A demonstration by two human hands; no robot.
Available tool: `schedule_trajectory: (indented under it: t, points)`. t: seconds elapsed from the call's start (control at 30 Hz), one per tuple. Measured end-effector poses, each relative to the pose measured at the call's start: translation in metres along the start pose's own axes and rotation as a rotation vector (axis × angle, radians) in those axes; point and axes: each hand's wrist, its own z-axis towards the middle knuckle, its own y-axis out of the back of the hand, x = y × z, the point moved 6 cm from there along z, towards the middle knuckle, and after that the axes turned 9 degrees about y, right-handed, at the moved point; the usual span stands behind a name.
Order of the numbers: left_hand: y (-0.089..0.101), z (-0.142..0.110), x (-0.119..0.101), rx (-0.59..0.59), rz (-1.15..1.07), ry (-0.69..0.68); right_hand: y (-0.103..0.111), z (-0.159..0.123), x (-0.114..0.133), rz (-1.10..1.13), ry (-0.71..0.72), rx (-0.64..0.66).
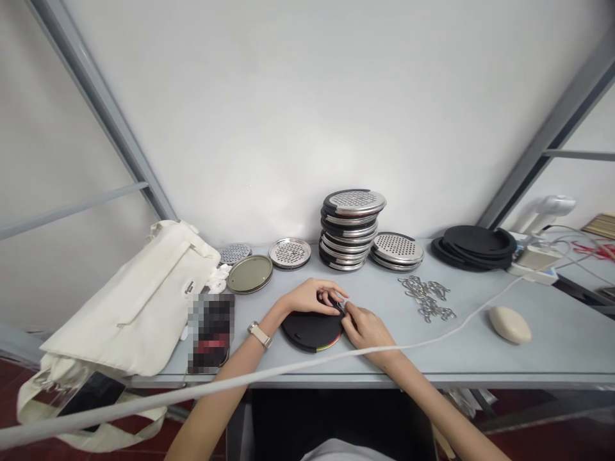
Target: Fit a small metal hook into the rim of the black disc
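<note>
A round black disc (312, 331) with a strip of red, yellow and green along its near right edge lies on the table in front of me. My left hand (312, 298) reaches over its far side, thumb and fingers closed at the disc's right rim. Against that same rim, my right hand (368, 325) is curled with its fingertips pinched together. Something small and dark shows between the two hands, too little of it visible to name. To the right lies a loose pile of silver metal clips (425, 298).
Behind stand a tall stack of perforated metal discs (353, 227), a lower stack (397, 250), and black discs (473, 246). Green-grey lids (250, 274), a white bag (139, 301) and a blurred phone-like object (211, 333) sit left. A white cable (298, 363) crosses in front; a cream mouse-shaped object (510, 324) lies right.
</note>
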Motion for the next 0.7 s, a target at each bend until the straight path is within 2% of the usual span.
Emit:
schedule_trajectory:
  t: [0.43, 0.7]
  points:
    - [0.0005, -0.0012, -0.0018, -0.002, -0.001, -0.008, 0.0007, 0.0013, 0.0013, 0.006, -0.013, 0.015]
    - [0.0016, -0.0010, -0.0005, -0.026, 0.036, -0.018, 0.0026, 0.0004, -0.0005, 0.063, -0.042, -0.030]
